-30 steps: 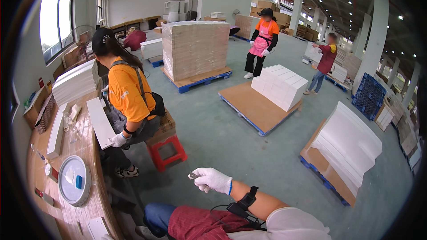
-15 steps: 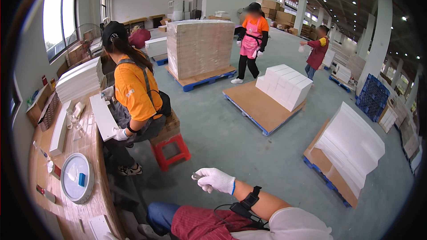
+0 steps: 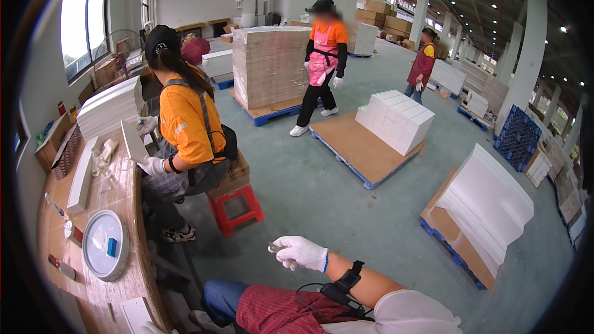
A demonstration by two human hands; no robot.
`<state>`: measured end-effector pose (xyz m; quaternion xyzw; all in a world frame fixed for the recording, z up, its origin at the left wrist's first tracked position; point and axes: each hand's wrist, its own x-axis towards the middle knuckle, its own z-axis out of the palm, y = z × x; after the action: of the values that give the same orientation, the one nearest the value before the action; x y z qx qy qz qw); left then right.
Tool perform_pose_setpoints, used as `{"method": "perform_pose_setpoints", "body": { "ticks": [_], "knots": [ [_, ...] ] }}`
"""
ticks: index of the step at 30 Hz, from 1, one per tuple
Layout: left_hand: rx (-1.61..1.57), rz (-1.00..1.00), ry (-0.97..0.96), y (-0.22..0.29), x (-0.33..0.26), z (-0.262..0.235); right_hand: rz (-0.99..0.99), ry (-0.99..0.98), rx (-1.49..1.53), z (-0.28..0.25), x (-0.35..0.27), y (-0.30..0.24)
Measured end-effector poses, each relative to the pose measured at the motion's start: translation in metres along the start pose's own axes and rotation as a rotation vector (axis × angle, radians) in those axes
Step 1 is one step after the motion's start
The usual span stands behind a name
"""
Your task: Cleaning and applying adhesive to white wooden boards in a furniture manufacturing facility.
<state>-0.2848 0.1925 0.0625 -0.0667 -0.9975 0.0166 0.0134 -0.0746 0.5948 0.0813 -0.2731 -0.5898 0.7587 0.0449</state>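
The right hand (image 3: pixel 301 252), in a white glove, is closed to a loose fist and pinches a small dark bit (image 3: pixel 274 248) between thumb and forefinger; it is too small to tell what it is. Hand and bit hang in the air above the green floor (image 3: pixel 322 198), beyond the person's knee (image 3: pixel 278 309) in red striped cloth. A black strap (image 3: pixel 348 277) circles the wrist. The left hand is hardly in view: only a white scrap at the lower edge, near the table's front corner, its grip not to be told.

To the left runs the wooden table (image 3: pixel 133 272), its edge curving along the aisle, with a round grey dish (image 3: pixel 104 244) near that edge. A person in an orange shirt (image 3: pixel 185 120) sits on a red stool (image 3: pixel 235 207) close against the table. Ahead the floor lies open up to a low pallet (image 3: pixel 359 148) bearing white boxes (image 3: pixel 396 120). On the right, a slanted stack of white sheets (image 3: pixel 489 195) stands well apart.
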Motion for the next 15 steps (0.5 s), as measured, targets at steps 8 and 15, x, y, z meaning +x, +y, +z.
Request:
{"method": "perform_pose_setpoints", "body": {
  "ticks": [8, 15],
  "knots": [
    [0.015, 0.021, 0.011, 0.009, -0.005, -0.015, -0.006, -0.023, -0.031, 0.001, 0.001, 0.004],
    [-0.038, 0.015, 0.008, 0.007, -0.005, -0.014, 0.008, -0.005, -0.068, 0.002, 0.001, 0.001]
  ]
}}
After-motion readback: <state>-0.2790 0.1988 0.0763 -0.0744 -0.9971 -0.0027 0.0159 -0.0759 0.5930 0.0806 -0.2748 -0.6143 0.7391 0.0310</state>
